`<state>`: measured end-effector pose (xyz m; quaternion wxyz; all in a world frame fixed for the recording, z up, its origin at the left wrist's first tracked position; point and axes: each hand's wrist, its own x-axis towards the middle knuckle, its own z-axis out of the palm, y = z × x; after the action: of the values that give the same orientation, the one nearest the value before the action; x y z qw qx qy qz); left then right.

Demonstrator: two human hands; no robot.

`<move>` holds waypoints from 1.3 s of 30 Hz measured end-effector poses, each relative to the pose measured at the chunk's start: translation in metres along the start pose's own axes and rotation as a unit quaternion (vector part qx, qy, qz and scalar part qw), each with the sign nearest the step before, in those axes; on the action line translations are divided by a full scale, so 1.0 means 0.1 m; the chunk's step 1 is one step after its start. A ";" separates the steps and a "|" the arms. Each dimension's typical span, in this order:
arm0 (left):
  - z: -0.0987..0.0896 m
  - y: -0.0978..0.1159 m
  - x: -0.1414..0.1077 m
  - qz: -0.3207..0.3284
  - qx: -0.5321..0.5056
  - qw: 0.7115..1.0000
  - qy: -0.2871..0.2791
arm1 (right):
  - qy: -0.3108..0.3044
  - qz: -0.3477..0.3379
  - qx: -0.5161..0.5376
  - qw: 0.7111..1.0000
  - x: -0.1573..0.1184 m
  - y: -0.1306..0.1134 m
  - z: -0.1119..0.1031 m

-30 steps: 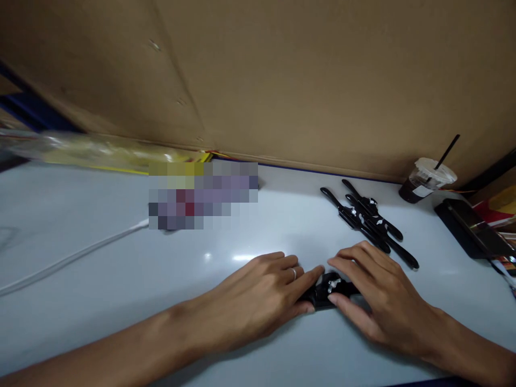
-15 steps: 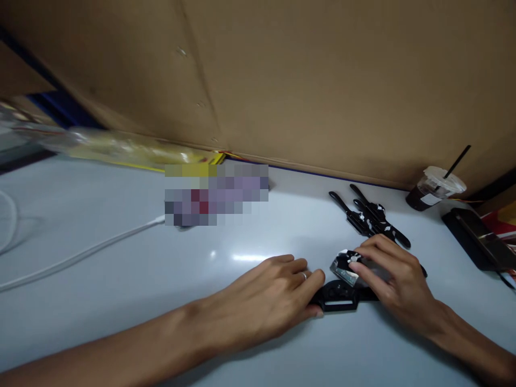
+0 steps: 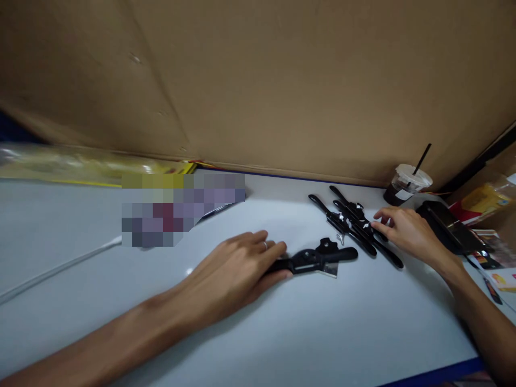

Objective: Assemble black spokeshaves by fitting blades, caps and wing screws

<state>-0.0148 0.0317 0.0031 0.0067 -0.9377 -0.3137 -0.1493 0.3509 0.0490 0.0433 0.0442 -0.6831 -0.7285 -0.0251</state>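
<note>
My left hand (image 3: 245,263) is closed round one handle of a black spokeshave (image 3: 300,262), which lies on the table. Beside the spokeshave's body are a black lever cap (image 3: 327,246) and a flat metal blade (image 3: 329,270), partly under the far handle. Small silver screws (image 3: 341,238) lie just behind. My right hand (image 3: 407,228) is at the right side of several more black spokeshaves (image 3: 355,226), piled crosswise. Its thumb and fingers are apart, with nothing visible between them. Whether a fingertip touches the pile I cannot tell.
A lidded plastic cup with dark drink (image 3: 403,185) and a black straw stands behind my right hand. Right of it lies a black case (image 3: 447,226). A blurred-out object (image 3: 181,209) with a white cable (image 3: 64,271) sits left. Cardboard (image 3: 262,80) walls the back.
My right hand has let go of the blade and lever cap, now lying by the spokeshave, and moved to the pile. My left hand keeps its hold. The view has shifted right.
</note>
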 end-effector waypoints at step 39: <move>-0.17 0.32 -0.01 0.132 -0.084 0.982 0.108 | -0.195 -0.316 0.211 0.904 -0.78 -0.83 -0.24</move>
<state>-0.0014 0.0034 0.0217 -0.0188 -0.9465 -0.1709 -0.2732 0.2734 -0.0358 0.0615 0.0339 -0.3829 -0.8885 0.2505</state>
